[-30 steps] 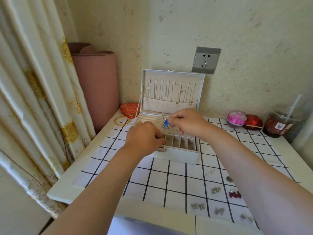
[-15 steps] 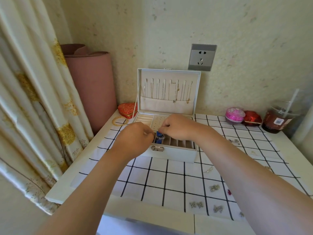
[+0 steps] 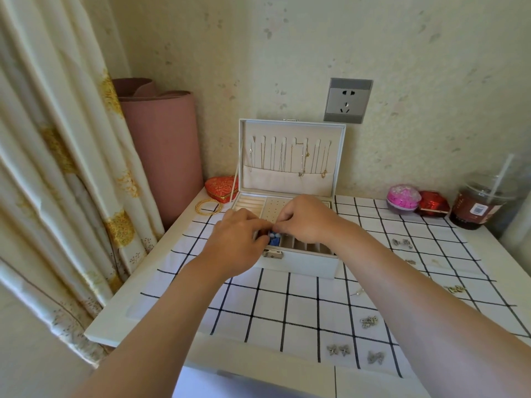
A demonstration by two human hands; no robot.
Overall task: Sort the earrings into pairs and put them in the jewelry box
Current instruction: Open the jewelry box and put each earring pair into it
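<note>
Left hand (image 3: pixel 238 239) and right hand (image 3: pixel 304 219) pinch blue earrings (image 3: pixel 273 239) mid-frame; should seat both together in one jewelry box (image 3: pixel 301 262) slot.

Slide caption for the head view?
Left hand and right hand pinch blue earrings at the open jewelry box.

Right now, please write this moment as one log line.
step: blue earrings at box front slot | right hand: pinches earrings | left hand: beside them, grip unclear | cloth: silver earrings loose
</note>
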